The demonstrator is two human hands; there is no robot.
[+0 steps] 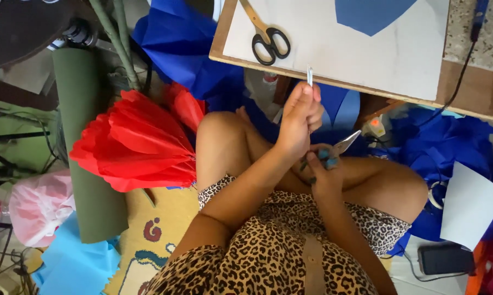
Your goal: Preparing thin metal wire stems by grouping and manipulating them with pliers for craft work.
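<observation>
Left hand [300, 117] fingers pinch a thin white strip [310, 76], long axis vertical, tip up. Right hand [322, 172] fingers grip small scissors [342, 147], blades up-right; handles mostly hidden.

Count, head view: two hands, the left hand [301, 117] pinching one thin white strip [310, 75] and the right hand [324, 173] closed on one small pair of blue-handled scissors [339, 148]. One board [334, 60] carries one pair of black-handled scissors [265, 35] and one blue cut shape [372, 13]. On the floor: one red pleated paper flower [134, 139], one green paper roll [85, 147], one pink plastic bag [39, 205], one light blue sheet [74, 262], one white sheet [470, 205], one dark phone [446, 258]; the crumpled dark blue paper overlaps too much to count.
</observation>
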